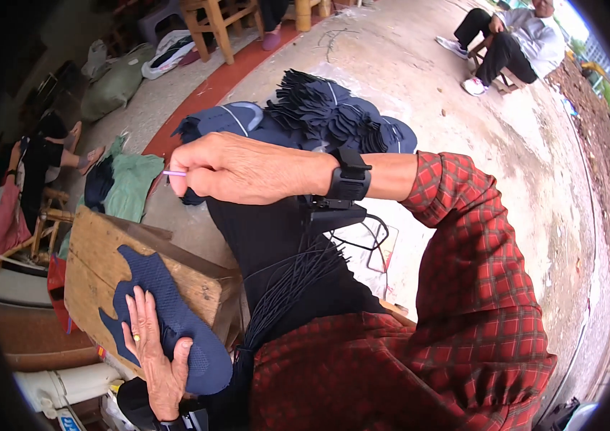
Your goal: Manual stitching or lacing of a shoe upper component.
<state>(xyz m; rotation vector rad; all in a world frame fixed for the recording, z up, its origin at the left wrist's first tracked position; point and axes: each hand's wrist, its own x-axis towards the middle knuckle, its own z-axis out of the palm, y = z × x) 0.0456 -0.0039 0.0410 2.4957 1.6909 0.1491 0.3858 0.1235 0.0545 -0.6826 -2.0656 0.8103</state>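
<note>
A white container with a blue label (68, 420) is standing at the lower left edge, below the wooden block (96, 255); its contents are not showing. Grey-green and white sacks (114, 82) are lying at the upper left beside wooden stool legs (215, 29), filled, their contents hidden.

The left hand (154, 348) is lying flat, palm down, fingers spread slightly, pressing the dark blue mesh shoe-upper piece (168, 316) onto the sloping top of the wooden block. A ring is showing on one finger. The thumb is resting on the piece's lower lobe.

The right hand (236, 169) is reaching across the body toward the left, forearm level, fingers curled shut, pinching a thin lilac-coloured stick (174, 173) whose tip is protruding from the fingers. A black wrist strap (350, 174) is sitting on the wrist, and a red plaid sleeve (477, 244) is covering the forearm.

A bundle of black cords (290, 280) is hanging across the lap between the two arms. A pile of dark blue cut pieces (326, 115) is lying on the concrete ground (420, 93) beyond the right hand, well apart from the block. Green cloth (132, 187) is lying left of the pile. A seated person (513, 47) is showing at the upper right, another (46, 158) at the left edge.
</note>
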